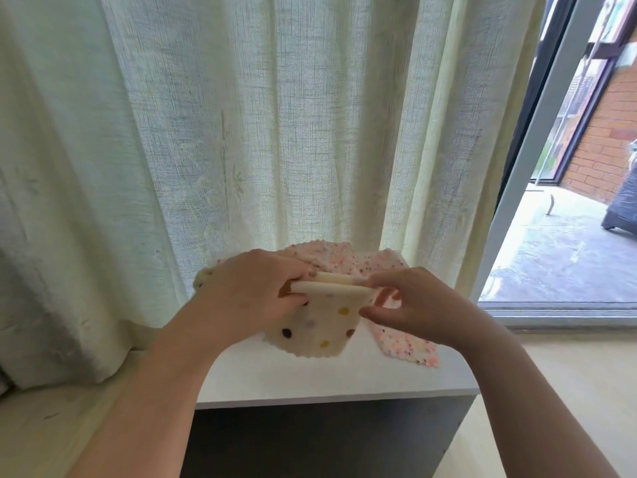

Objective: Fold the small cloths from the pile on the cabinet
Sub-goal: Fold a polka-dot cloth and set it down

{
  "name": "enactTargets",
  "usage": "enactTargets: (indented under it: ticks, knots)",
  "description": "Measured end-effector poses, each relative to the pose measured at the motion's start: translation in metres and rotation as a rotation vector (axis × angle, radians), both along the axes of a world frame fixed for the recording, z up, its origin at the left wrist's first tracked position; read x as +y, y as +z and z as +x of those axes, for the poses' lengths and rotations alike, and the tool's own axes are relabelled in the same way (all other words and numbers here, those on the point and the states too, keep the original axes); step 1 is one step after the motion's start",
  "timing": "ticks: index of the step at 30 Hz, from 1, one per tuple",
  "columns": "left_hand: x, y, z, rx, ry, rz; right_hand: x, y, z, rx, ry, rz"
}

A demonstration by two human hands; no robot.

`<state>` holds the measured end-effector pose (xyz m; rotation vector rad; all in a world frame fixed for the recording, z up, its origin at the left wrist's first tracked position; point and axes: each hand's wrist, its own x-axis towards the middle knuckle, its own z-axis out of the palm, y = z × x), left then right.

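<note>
A cream cloth with coloured dots (322, 326) hangs doubled over above the white cabinet top (310, 377). My left hand (248, 291) grips its folded top edge at the left end. My right hand (410, 301) pinches the same edge at the right end. Behind them lies the pile of pink speckled cloths (348, 262), and one pink cloth (410, 346) spreads out to the right under my right wrist. Part of the pile is hidden by my hands.
A pale sheer curtain (241, 132) hangs right behind the cabinet and drapes over its left side. The cabinet's dark front (327, 439) drops to a light floor. An open sliding door (517, 167) to a patio is at the right.
</note>
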<state>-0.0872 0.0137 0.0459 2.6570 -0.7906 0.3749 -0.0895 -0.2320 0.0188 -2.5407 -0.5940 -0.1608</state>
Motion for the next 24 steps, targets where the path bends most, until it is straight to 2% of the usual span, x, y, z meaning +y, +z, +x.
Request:
enactTargets:
  ticks: [2, 10, 24]
  knots:
    - [0.002, -0.002, 0.002, 0.016, 0.016, 0.0, -0.001, -0.001, 0.0, -0.049, -0.064, 0.023]
    - [-0.001, -0.013, 0.011, 0.113, 0.041, -0.279, 0.005, -0.001, -0.001, -0.216, -0.163, 0.255]
    - [-0.005, -0.014, 0.01, 0.044, -0.036, -0.335, 0.007, 0.009, -0.005, -0.343, -0.125, 0.137]
